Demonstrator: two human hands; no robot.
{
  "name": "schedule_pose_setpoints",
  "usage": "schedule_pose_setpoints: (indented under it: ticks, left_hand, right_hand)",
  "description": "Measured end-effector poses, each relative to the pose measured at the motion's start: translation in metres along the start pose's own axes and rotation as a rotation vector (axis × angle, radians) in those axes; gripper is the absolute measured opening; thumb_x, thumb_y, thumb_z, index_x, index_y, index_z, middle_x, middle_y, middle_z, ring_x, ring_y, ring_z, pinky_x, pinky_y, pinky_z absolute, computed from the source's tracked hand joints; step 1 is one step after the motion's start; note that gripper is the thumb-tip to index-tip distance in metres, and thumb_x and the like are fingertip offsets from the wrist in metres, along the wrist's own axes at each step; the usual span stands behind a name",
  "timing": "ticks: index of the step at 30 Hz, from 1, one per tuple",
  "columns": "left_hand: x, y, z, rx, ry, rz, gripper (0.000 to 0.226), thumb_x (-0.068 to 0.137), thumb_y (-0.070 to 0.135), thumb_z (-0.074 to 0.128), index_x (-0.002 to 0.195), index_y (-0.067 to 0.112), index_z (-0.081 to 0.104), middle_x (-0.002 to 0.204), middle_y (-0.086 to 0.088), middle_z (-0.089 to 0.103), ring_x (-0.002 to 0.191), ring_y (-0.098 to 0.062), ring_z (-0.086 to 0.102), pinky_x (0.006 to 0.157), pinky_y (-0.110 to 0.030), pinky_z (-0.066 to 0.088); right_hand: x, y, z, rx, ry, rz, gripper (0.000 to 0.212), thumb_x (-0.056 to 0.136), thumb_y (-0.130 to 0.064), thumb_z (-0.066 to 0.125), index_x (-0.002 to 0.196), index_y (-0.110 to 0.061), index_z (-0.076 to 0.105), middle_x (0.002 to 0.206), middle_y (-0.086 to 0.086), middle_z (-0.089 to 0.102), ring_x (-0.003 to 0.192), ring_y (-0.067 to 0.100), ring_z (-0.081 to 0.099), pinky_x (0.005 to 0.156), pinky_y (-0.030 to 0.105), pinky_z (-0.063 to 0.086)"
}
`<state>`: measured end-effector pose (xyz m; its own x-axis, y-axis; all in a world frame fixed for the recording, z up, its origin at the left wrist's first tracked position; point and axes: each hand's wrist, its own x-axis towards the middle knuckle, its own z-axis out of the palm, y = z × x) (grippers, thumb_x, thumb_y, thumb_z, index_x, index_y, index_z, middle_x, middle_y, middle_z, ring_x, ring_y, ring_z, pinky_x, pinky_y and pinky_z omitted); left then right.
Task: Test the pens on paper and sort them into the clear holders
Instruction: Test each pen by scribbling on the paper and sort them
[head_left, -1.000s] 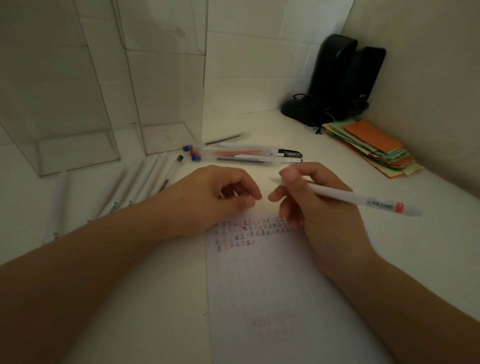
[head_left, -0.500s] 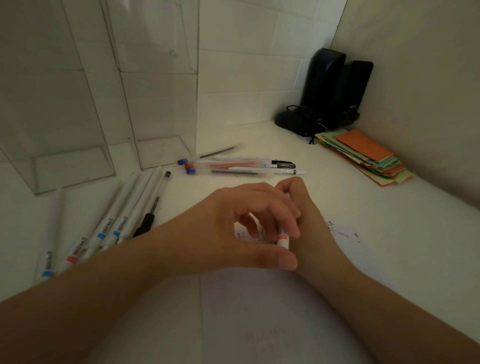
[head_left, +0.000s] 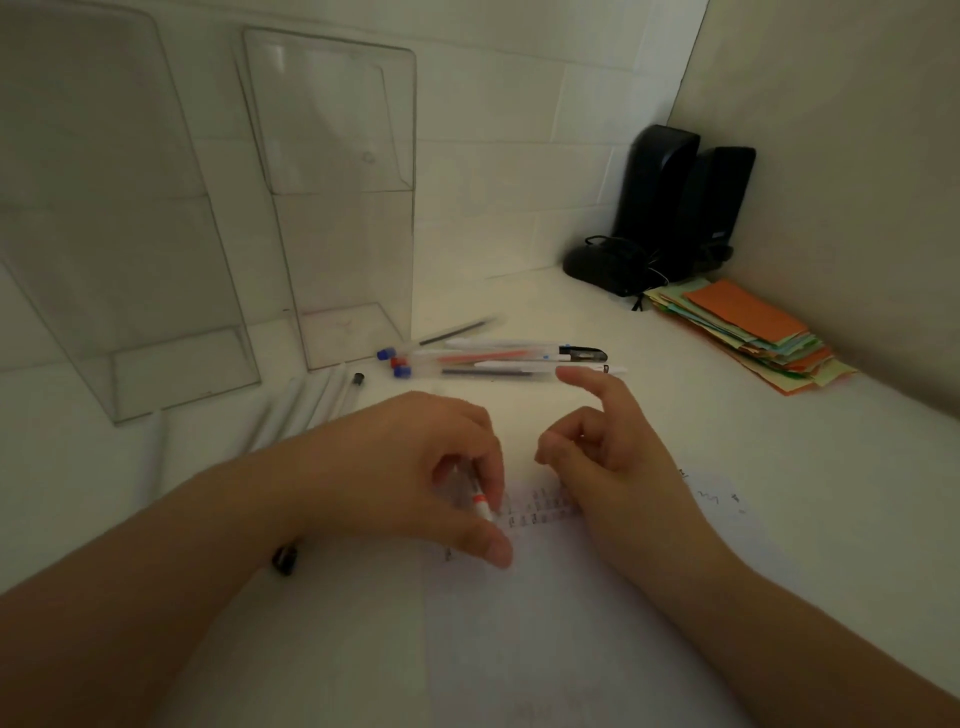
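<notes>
While the left hand (head_left: 415, 467) is curled over the sheet of paper (head_left: 519, 623), a white pen (head_left: 475, 496) with a red band is pinched between its thumb and bent fingers. Most of the barrel is hidden inside the fist, so its long axis can only be judged roughly: it seems to run up into the palm, with the visible white end pointing down and toward the right, onto the paper just beside the rows of small test marks (head_left: 540, 512). The right hand (head_left: 608, 452) is held just beside the grip, apart from it, gripping nothing; its index finger is raised and its other fingers are loosely bent. Beyond both hands a cluster of clear-barrelled pens (head_left: 493, 358) with blue and red caps is laid crosswise on the white desk (head_left: 779, 467). To the far left of the grip, white pens (head_left: 311, 405) are lined up side by side, and behind them two clear holders (head_left: 130, 234) (head_left: 343, 208) are stood upright. A stack of coloured paper (head_left: 748, 332) is seen well off to the right.
</notes>
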<state>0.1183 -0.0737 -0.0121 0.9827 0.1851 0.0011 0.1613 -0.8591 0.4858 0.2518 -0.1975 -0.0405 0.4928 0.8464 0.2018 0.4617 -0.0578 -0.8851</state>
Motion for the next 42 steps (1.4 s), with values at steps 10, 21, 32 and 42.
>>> schedule_pose_setpoints:
  ticks: [10, 21, 32, 42]
  left_hand:
    - [0.000, -0.013, -0.005, 0.449, 0.317, -0.444, 0.030, 0.088, 0.057, 0.033, 0.078, 0.034, 0.049, 0.075, 0.011, 0.056, 0.069, -0.008, 0.048, 0.053, -0.024, 0.030]
    - [0.042, -0.039, 0.012, 0.686, 0.494, -0.075, 0.025, 0.062, 0.004, 0.075, 0.082, 0.007, 0.062, 0.071, -0.010, 0.061, 0.055, -0.027, 0.056, 0.046, -0.033, 0.045]
    - [0.051, -0.029, 0.003, 0.690, 0.634, 0.141, 0.009, 0.083, 0.009, 0.049, 0.087, 0.016, 0.049, 0.075, -0.003, 0.059, 0.069, -0.024, 0.054, 0.071, -0.032, 0.034]
    - [0.004, -0.018, -0.002, 0.530, 0.726, 0.180, 0.047, 0.072, -0.019, 0.058, 0.096, 0.022, 0.054, 0.092, 0.004, 0.064, 0.091, -0.011, 0.052, 0.092, -0.025, 0.025]
  right_hand:
    - [0.003, 0.000, 0.001, 0.096, 0.036, 0.063, 0.035, 0.088, -0.007, 0.054, 0.111, -0.032, 0.048, 0.074, 0.000, 0.060, 0.050, 0.000, 0.047, 0.049, 0.012, 0.040]
    - [0.005, 0.001, 0.000, 0.171, 0.071, 0.110, 0.030, 0.086, -0.006, 0.053, 0.104, -0.029, 0.050, 0.073, 0.000, 0.061, 0.047, 0.001, 0.045, 0.046, 0.015, 0.039]
    - [0.004, -0.007, -0.004, 0.342, 0.154, 0.201, 0.005, 0.092, -0.017, 0.050, 0.092, -0.018, 0.055, 0.063, -0.002, 0.058, 0.042, 0.004, 0.043, 0.039, 0.016, 0.036]
    - [-0.001, -0.010, -0.004, 0.284, 0.091, 0.088, 0.018, 0.079, -0.044, 0.060, 0.083, -0.030, 0.072, 0.056, 0.012, 0.037, 0.049, 0.013, 0.031, 0.046, 0.016, 0.030]
